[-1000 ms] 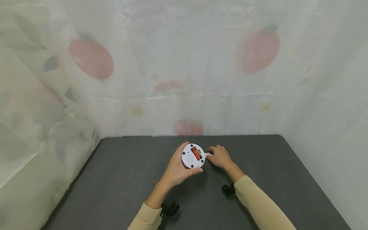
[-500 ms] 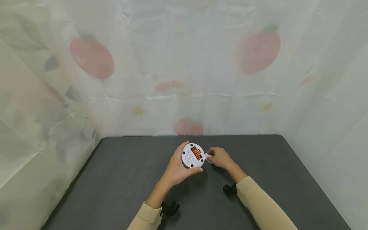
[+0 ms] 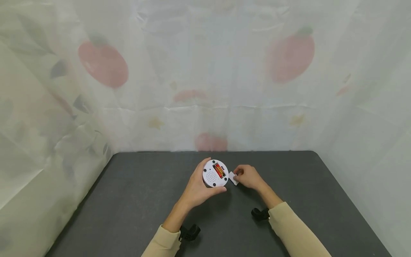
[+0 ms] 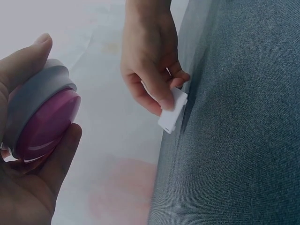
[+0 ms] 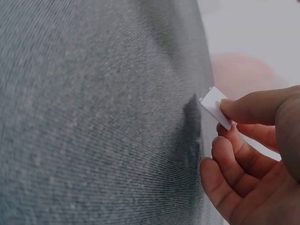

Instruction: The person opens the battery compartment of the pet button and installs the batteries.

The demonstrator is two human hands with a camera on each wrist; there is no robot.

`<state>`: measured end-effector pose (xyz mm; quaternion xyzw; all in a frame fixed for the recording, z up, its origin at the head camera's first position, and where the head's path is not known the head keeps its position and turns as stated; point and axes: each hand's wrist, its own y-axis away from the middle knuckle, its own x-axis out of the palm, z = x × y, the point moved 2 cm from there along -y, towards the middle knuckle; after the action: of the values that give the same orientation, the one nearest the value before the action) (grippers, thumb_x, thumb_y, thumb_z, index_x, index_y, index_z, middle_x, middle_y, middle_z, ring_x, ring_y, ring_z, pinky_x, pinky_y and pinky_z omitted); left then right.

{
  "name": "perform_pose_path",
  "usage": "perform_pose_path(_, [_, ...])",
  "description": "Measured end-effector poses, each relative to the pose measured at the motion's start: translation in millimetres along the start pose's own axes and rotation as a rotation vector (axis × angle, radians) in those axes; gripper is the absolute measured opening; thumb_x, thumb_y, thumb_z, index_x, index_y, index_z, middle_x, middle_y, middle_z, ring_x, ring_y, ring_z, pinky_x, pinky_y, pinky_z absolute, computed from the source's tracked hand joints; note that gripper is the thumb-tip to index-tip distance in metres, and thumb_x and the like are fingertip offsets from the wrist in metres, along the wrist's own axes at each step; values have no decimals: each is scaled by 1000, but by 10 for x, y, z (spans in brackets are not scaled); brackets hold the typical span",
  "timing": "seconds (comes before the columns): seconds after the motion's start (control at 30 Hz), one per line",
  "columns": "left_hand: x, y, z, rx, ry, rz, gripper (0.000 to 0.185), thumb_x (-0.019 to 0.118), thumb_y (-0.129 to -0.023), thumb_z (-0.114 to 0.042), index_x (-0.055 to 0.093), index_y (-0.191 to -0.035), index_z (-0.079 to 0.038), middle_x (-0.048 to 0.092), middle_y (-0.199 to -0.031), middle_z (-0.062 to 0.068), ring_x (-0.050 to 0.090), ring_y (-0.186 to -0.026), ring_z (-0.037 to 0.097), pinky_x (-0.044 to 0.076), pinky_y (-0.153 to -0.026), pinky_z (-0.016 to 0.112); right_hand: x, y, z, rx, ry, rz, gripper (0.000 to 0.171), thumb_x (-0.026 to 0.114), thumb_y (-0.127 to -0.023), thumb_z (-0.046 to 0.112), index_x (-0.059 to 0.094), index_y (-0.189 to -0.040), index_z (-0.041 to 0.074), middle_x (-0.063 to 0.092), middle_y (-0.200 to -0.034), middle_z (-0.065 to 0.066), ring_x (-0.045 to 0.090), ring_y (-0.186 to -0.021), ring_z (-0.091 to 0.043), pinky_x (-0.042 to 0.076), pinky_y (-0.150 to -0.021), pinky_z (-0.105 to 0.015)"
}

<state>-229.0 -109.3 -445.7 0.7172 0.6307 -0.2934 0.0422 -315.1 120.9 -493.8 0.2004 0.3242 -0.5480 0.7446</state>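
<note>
Grey table [image 3: 128, 214], head view: the left hand [image 3: 197, 189] grips a round white gadget [image 3: 215, 174] near the middle, batteries showing — the right hand [image 3: 248, 177] pinches a small white cover [image 3: 233, 178] just right of it.

Left wrist view: fingers curl round the gadget [image 4: 42, 117], its other face purple.

Right wrist view: thumb and fingers [image 5: 243, 110] clamp the cover [image 5: 215, 110] above the table.

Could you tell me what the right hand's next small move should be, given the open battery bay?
Probably bring the small white cover back over the open bay: the left hand holds the round device underside up with batteries exposed, and the right hand pinches the cover just beside it.
</note>
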Motion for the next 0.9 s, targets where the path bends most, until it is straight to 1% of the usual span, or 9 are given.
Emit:
perform_pose_path(0.3, [-5, -2, 17, 0, 10, -7, 109, 94, -68, -47, 33, -156, -30, 50, -138, -4, 54, -114, 17, 45, -93, 46, -56, 94, 2, 3, -160, -58, 17, 75, -90, 13, 73, -104, 5, 64, -77, 0, 56, -64, -16, 47, -60, -34])
perform_pose_path(0.5, [-8, 7, 15, 2, 6, -9, 109, 95, -68, -45, 33, -156, -28, 51, -138, -4, 54, -114, 17, 45, -94, 46, -64, 172, 21, 29, -248, -88, 19, 77, -90, 14, 72, -105, 4, 65, -78, -2, 59, -63, -17, 48, -57, -33])
perform_pose_path(0.6, [-11, 8, 12, 5, 1, -13, 109, 95, -68, -45, 34, -156, -28, 51, -137, -4, 54, -114, 16, 45, -94, 46, -73, 200, 31, 33, -281, -103, 19, 77, -90, 15, 72, -105, 4, 65, -77, -2, 59, -63, -18, 48, -57, -33])
perform_pose_path(0.9, [-11, 12, 9, 7, -15, -11, 109, 94, -68, -47, 34, -156, -26, 52, -135, -4, 53, -114, 17, 45, -94, 45, -152, 290, 118, 2, -373, -142, 20, 78, -90, 13, 70, -105, 1, 65, -75, -4, 58, -61, -20, 47, -56, -31])
